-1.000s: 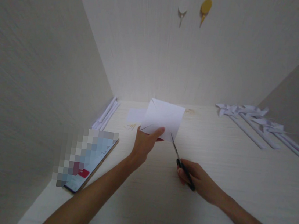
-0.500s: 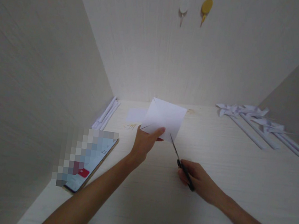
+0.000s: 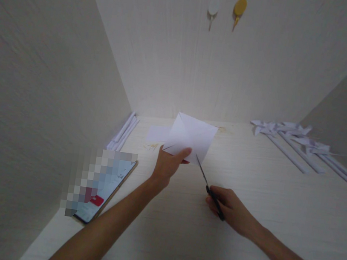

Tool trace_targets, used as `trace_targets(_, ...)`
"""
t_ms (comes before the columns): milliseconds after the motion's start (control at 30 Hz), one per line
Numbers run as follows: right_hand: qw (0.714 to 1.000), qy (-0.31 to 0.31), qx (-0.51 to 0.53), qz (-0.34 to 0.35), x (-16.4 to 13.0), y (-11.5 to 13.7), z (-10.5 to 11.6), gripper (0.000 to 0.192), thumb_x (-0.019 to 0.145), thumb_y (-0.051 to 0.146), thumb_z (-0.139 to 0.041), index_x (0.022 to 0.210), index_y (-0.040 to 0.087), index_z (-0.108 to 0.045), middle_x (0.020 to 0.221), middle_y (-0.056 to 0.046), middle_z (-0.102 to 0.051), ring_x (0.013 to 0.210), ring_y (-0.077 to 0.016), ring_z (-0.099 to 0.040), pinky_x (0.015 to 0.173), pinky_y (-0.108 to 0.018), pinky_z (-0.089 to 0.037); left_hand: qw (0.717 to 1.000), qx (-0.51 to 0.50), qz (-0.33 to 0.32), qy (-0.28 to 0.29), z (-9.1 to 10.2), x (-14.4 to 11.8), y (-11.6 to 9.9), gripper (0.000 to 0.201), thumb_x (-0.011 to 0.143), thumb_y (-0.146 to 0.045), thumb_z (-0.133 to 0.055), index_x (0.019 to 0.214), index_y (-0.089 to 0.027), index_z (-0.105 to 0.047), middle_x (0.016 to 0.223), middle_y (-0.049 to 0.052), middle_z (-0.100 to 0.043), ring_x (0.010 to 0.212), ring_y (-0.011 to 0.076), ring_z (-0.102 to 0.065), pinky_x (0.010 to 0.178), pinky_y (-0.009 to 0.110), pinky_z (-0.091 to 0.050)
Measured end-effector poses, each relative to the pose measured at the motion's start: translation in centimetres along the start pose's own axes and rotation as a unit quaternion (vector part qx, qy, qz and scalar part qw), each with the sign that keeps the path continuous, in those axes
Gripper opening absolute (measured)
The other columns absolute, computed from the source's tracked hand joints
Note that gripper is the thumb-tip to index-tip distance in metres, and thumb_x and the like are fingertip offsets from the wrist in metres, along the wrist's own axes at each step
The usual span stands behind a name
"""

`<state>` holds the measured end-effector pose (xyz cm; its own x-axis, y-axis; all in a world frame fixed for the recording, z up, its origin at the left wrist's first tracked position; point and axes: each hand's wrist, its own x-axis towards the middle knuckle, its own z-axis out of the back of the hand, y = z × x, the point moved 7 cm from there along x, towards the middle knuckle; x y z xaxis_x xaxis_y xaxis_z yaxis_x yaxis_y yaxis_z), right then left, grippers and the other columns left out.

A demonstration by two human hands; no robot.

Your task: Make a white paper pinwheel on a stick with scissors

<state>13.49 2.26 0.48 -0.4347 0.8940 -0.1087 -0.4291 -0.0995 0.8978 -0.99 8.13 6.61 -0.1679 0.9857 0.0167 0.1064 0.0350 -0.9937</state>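
— Since the earlier frame, what had moved for us?

— Little: the white paper square (image 3: 191,140) had tipped a touch clockwise, its right corner sitting slightly higher, and the scissors (image 3: 208,189) had crept nearer its lower edge.

— How were our hands?

— Our left hand (image 3: 168,166) was pinched shut on the paper's lower left corner, holding it up above the table (image 3: 241,243). Our right hand (image 3: 230,209) was closed around the scissors' black handles, blades together as far as we could tell, the tip just under the paper's lower edge.

— And around the paper?

— Left of it lay rolled paper sticks (image 3: 123,131) and, nearer us, a phone (image 3: 105,191); right of it, finished paper pinwheels (image 3: 292,136). Behind it, two hooks (image 3: 225,9) were stuck on the wall.
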Motion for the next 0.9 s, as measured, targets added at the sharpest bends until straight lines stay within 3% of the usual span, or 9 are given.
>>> trace_targets(500,1.0,-0.002,0.002,-0.012,0.0,-0.1,0.0,0.034,0.076,0.043,-0.043,0.054,0.019,-0.034,0.05,0.005,-0.032,0.046,-0.0074,-0.029,0.042,-0.022,-0.024,1.0,-0.001,0.011,0.003,0.1,0.1,0.1,0.024,0.052,-0.023,-0.07,0.073,-0.011,-0.064,0.075,0.006,-0.066,0.063,0.0153,-0.061,0.049,0.023,-0.052)
trace_targets(900,1.0,-0.005,0.003,-0.006,-0.1,0.3,0.0,0.032,0.078,0.042,-0.04,0.056,0.02,-0.034,0.05,0.005,-0.034,0.046,-0.0085,-0.032,0.043,-0.023,-0.025,0.998,0.004,0.041,0.038,-0.7,-0.4,1.1,0.021,0.052,-0.021,-0.07,0.07,-0.012,-0.063,0.066,0.004,-0.065,0.059,0.0148,-0.06,0.052,0.025,-0.052)
